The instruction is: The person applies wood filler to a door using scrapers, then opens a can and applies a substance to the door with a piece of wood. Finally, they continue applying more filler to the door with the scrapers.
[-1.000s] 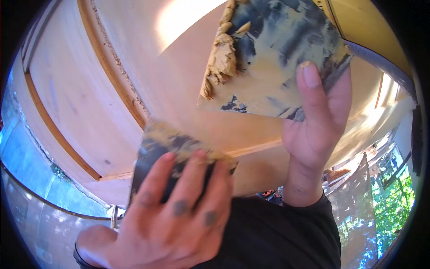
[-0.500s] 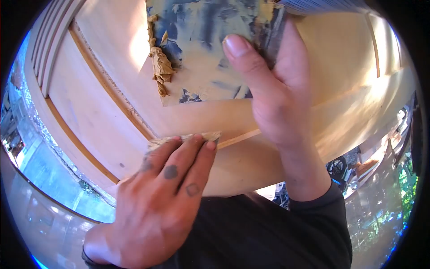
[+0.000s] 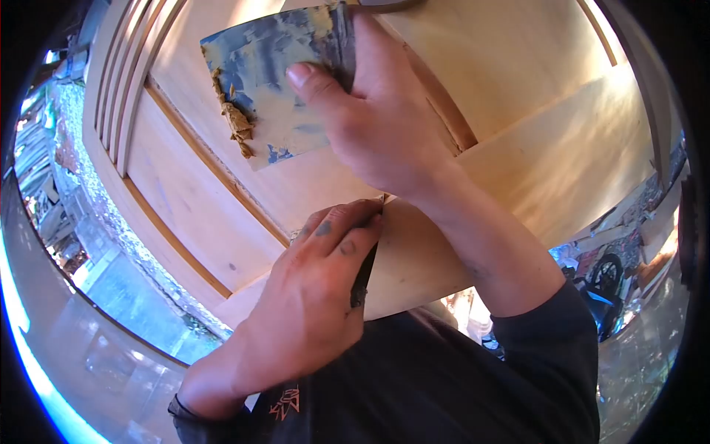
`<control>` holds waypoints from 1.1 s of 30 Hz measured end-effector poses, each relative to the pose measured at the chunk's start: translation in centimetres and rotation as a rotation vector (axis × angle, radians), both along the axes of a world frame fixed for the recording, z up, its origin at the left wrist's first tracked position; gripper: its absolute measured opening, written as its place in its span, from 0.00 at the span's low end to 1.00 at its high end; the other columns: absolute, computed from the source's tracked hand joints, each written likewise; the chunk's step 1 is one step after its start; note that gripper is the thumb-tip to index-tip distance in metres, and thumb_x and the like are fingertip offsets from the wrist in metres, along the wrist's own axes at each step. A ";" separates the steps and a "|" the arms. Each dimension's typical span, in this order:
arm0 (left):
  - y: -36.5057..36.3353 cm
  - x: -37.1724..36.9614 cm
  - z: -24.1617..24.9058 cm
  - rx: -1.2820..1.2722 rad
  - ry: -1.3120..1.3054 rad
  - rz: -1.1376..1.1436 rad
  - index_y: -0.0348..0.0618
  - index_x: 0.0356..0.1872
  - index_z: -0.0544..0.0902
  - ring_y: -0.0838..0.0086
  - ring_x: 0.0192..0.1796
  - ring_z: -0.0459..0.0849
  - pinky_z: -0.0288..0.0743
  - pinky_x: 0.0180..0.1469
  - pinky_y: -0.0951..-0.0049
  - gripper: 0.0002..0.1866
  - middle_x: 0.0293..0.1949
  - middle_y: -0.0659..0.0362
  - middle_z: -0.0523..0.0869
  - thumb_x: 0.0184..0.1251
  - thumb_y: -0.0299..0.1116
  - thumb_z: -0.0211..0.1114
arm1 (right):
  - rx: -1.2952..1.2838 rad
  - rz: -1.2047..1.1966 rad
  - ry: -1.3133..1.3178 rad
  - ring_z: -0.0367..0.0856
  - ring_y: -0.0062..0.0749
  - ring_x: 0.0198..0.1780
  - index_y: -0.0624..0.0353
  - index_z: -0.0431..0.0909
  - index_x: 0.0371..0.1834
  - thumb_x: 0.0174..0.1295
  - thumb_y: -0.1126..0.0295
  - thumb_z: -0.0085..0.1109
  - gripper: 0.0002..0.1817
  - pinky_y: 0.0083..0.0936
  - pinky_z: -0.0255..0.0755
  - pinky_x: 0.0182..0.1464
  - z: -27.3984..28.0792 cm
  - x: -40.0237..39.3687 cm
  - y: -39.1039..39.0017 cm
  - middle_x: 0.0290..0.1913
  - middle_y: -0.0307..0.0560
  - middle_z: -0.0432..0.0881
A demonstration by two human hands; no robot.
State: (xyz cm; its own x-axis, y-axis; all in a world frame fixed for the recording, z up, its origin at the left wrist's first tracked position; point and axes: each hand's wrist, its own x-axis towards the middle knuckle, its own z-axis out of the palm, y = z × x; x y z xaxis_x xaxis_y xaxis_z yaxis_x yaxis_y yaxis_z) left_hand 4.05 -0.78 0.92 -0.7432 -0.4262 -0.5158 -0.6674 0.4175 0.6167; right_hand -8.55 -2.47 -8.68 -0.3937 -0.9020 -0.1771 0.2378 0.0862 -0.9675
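My right hand [image 3: 377, 118] grips a wide flat scraper blade [image 3: 274, 81] smeared blue and tan, thumb pressed on its face. A lump of tan filler putty [image 3: 237, 122] clings to its left edge. My left hand [image 3: 318, 296] holds a smaller putty knife [image 3: 364, 274] edge-on, fingers laid along the blade, its tip pressed against a seam in the pale wooden panelled door [image 3: 518, 81]. Most of the small knife is hidden under my fingers.
The wooden door fills the upper view, with darker grooves [image 3: 200, 170] between its panels and ribbed moulding [image 3: 122, 66] at the left. Gravel and pavement [image 3: 74, 185] lie at the left. A wheel and clutter [image 3: 606, 274] sit at the right.
My right hand has carried the wide blade left and up across the view. My left hand has turned the small knife from flat to edge-on and pushed it up against the seam.
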 end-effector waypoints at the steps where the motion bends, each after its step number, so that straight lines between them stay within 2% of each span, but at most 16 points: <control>1: -0.5 0.0 0.0 0.049 -0.008 -0.004 0.30 0.52 0.77 0.47 0.57 0.77 0.72 0.59 0.57 0.30 0.54 0.43 0.78 0.39 0.12 0.54 | 0.009 0.002 -0.021 0.77 0.53 0.41 0.69 0.65 0.44 0.62 0.71 0.54 0.14 0.41 0.69 0.48 0.1 0.0 0.0 0.40 0.64 0.77; 2: -1.1 0.0 0.0 0.099 -0.016 -0.005 0.30 0.52 0.77 0.47 0.57 0.78 0.72 0.59 0.58 0.30 0.54 0.42 0.78 0.38 0.12 0.53 | 0.020 0.007 -0.041 0.77 0.59 0.42 0.70 0.65 0.43 0.61 0.71 0.54 0.14 0.44 0.68 0.49 0.1 0.0 -0.1 0.40 0.67 0.77; 5: -2.6 -0.5 0.0 0.218 -0.058 -0.025 0.27 0.49 0.79 0.46 0.55 0.79 0.72 0.59 0.60 0.28 0.51 0.41 0.81 0.38 0.13 0.52 | -0.035 -0.009 -0.020 0.75 0.22 0.39 0.65 0.70 0.49 0.65 0.72 0.57 0.13 0.24 0.70 0.45 -0.8 0.7 -0.1 0.39 0.42 0.79; 8: -4.7 -0.8 -0.2 0.316 -0.079 -0.121 0.25 0.49 0.79 0.47 0.56 0.78 0.73 0.59 0.62 0.27 0.53 0.40 0.80 0.39 0.14 0.52 | -0.034 -0.041 0.000 0.75 0.26 0.38 0.66 0.70 0.48 0.64 0.71 0.58 0.13 0.28 0.71 0.44 -0.2 0.5 0.1 0.37 0.45 0.78; 12: -6.5 -0.8 -0.9 0.471 -0.090 -0.166 0.24 0.51 0.79 0.51 0.58 0.79 0.73 0.61 0.64 0.28 0.55 0.41 0.80 0.40 0.15 0.51 | -0.126 -0.093 -0.077 0.75 0.24 0.38 0.65 0.69 0.49 0.65 0.72 0.56 0.13 0.27 0.72 0.44 -0.7 0.7 -0.3 0.37 0.43 0.78; 15: -7.3 -0.5 -1.5 0.631 -0.105 -0.071 0.25 0.51 0.79 0.52 0.57 0.80 0.72 0.61 0.65 0.28 0.54 0.41 0.81 0.40 0.15 0.51 | -0.124 -0.081 -0.104 0.74 0.22 0.39 0.64 0.69 0.51 0.66 0.74 0.56 0.13 0.25 0.71 0.44 -1.0 0.9 -0.4 0.38 0.41 0.78; 18: -7.8 -0.6 -1.5 0.638 -0.073 -0.104 0.27 0.51 0.79 0.53 0.57 0.80 0.73 0.61 0.65 0.28 0.54 0.43 0.81 0.41 0.15 0.52 | -0.113 -0.074 -0.095 0.74 0.20 0.39 0.64 0.68 0.52 0.66 0.74 0.55 0.14 0.23 0.71 0.45 -1.0 0.8 -0.5 0.39 0.39 0.77; 20: -8.5 0.0 -0.7 0.739 -0.022 -0.186 0.32 0.53 0.80 0.56 0.59 0.81 0.72 0.63 0.65 0.30 0.54 0.46 0.82 0.41 0.15 0.52 | -0.165 -0.114 -0.091 0.74 0.19 0.40 0.63 0.68 0.52 0.66 0.74 0.56 0.14 0.21 0.70 0.46 -1.6 0.7 -0.6 0.39 0.37 0.78; 21: -8.7 0.2 -0.4 0.789 0.007 -0.232 0.34 0.55 0.80 0.58 0.59 0.81 0.72 0.63 0.65 0.31 0.54 0.47 0.83 0.41 0.15 0.53 | -0.158 -0.081 -0.107 0.75 0.27 0.41 0.64 0.68 0.52 0.64 0.73 0.56 0.15 0.27 0.70 0.47 -1.7 0.2 -0.8 0.40 0.44 0.77; 22: -7.6 0.2 0.7 0.862 0.105 -0.187 0.35 0.53 0.81 0.57 0.58 0.82 0.74 0.61 0.63 0.30 0.55 0.47 0.83 0.40 0.14 0.55 | -0.142 -0.053 -0.126 0.76 0.36 0.42 0.65 0.67 0.51 0.63 0.72 0.56 0.16 0.34 0.70 0.48 -1.6 -0.3 -0.7 0.41 0.51 0.77; 23: -6.4 -0.5 2.5 0.580 0.070 -0.263 0.35 0.52 0.80 0.54 0.56 0.82 0.76 0.57 0.62 0.29 0.53 0.48 0.83 0.41 0.13 0.58 | -0.119 -0.030 -0.149 0.77 0.44 0.43 0.66 0.66 0.50 0.61 0.71 0.56 0.17 0.40 0.70 0.49 -1.5 -0.6 -0.5 0.41 0.57 0.77; 25: -4.8 -0.6 3.4 0.025 0.032 -0.284 0.34 0.52 0.80 0.52 0.54 0.82 0.77 0.55 0.60 0.27 0.51 0.48 0.83 0.42 0.13 0.61 | -0.055 -0.040 -0.099 0.77 0.43 0.43 0.66 0.67 0.50 0.61 0.71 0.57 0.17 0.39 0.70 0.49 -1.0 -0.5 -0.2 0.41 0.57 0.77; 29: -4.5 -0.1 3.0 -0.217 -0.042 -0.422 0.34 0.52 0.80 0.55 0.55 0.81 0.75 0.57 0.61 0.22 0.50 0.50 0.83 0.50 0.19 0.60 | 0.005 0.007 -0.056 0.77 0.40 0.43 0.65 0.67 0.50 0.61 0.69 0.58 0.17 0.38 0.70 0.48 -0.6 -0.8 -0.3 0.41 0.56 0.78; 32: -4.1 -0.9 1.3 -0.426 -0.040 -0.590 0.34 0.49 0.81 0.60 0.57 0.79 0.72 0.60 0.63 0.18 0.49 0.51 0.84 0.57 0.26 0.57 | -0.095 -0.048 -0.105 0.77 0.32 0.45 0.65 0.70 0.50 0.64 0.71 0.56 0.15 0.32 0.71 0.48 -1.2 -0.4 -0.3 0.43 0.50 0.79; 33: -4.2 -1.4 1.2 -0.367 -0.082 -0.638 0.34 0.48 0.82 0.60 0.57 0.79 0.73 0.60 0.63 0.17 0.49 0.52 0.84 0.56 0.26 0.58 | -0.128 -0.070 -0.136 0.76 0.28 0.44 0.66 0.68 0.53 0.65 0.73 0.54 0.16 0.28 0.71 0.49 -0.8 -0.2 -0.6 0.44 0.48 0.78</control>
